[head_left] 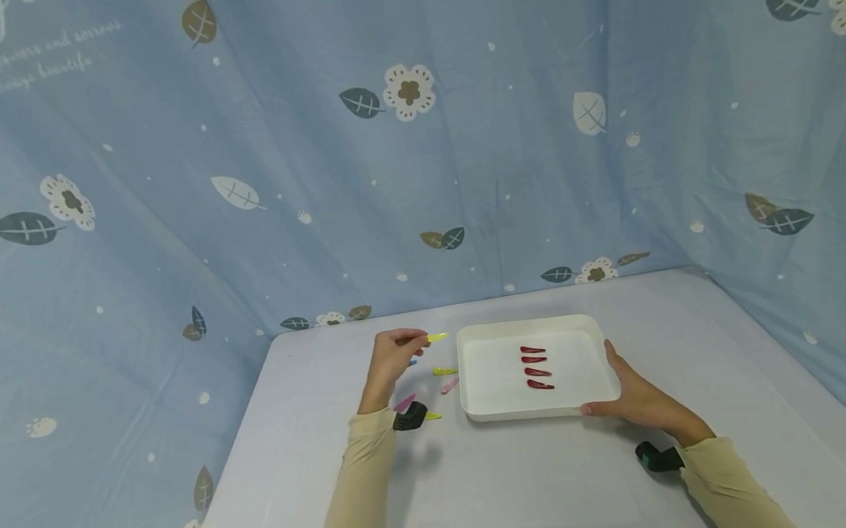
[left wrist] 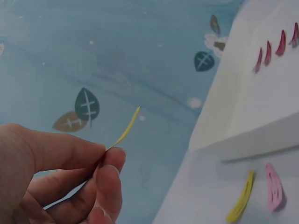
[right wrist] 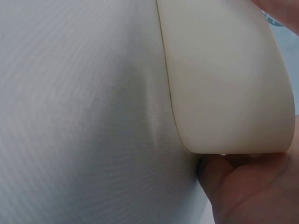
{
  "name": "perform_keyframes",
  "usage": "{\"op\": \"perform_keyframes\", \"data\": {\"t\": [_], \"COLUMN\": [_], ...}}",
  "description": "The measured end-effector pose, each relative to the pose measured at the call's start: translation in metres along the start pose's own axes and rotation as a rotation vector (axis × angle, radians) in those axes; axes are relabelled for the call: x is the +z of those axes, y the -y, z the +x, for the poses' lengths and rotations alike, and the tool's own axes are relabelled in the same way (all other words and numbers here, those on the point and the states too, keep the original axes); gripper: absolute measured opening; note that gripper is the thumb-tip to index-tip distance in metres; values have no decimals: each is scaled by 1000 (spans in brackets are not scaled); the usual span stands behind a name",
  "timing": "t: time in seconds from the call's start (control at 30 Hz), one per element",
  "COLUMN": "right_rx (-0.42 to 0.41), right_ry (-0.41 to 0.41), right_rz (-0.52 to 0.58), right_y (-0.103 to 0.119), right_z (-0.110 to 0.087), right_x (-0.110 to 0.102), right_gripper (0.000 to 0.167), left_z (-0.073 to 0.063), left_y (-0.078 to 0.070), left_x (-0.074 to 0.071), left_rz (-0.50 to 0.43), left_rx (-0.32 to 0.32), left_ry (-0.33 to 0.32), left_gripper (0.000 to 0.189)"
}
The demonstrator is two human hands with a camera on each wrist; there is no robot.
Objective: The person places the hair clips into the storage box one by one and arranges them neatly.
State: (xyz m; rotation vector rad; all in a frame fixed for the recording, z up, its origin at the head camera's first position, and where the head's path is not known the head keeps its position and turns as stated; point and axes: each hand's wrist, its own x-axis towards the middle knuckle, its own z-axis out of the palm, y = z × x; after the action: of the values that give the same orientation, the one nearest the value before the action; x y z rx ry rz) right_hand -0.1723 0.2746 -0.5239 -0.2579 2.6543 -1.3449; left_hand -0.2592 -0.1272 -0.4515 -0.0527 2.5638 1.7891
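Note:
My left hand (head_left: 398,352) pinches a yellow hair clip (left wrist: 127,130) between thumb and fingertips, raised left of the white tray (head_left: 468,409). At the tray's front right corner, my right hand (head_left: 638,392) grips the wall, thumb on the front side and fingers along the right side. Inside the tray, several dark red hair clips (head_left: 537,372) lie in a column. Below the left hand on the table are another yellow clip (left wrist: 241,197) and a pink clip (left wrist: 274,187). Close under that wrist lies a purple-pink clip (head_left: 405,403), and a bit of blue clip (head_left: 412,362) shows beside the fingers.
A pale cloth covers the table (head_left: 524,484). Another yellow clip (head_left: 433,416) pokes out beside the left wrist's black camera (head_left: 410,416). Blue patterned curtain (head_left: 490,171) hangs behind the table and along its sides.

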Motion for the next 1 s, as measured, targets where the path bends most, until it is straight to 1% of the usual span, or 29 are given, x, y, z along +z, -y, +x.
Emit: {"op": "perform_keyframes", "data": {"t": [0.1, 0.3, 0.8, 0.9, 1.0], "right_rx": [-4, -20, -38, -27, 3], "right_ry": [1, -4, -3, -4, 1], "right_rz": [2, 4, 19, 11, 1], "right_y": [0, 0, -1, -1, -1], "right_z": [0, 0, -1, 0, 0], "right_x": [0, 0, 0, 0, 0], "right_gripper": [139, 138, 137, 138, 139], "left_z": [1, 4, 7, 8, 9], "left_y": [-2, -7, -10, -11, -11], "left_x": [4, 11, 28, 31, 35], "left_rz": [8, -8, -24, -28, -32], "left_rx": [-1, -1, 5, 8, 10], "left_ry": [4, 32, 81, 95, 108], "left_gripper": [18, 17, 17, 18, 18]}}
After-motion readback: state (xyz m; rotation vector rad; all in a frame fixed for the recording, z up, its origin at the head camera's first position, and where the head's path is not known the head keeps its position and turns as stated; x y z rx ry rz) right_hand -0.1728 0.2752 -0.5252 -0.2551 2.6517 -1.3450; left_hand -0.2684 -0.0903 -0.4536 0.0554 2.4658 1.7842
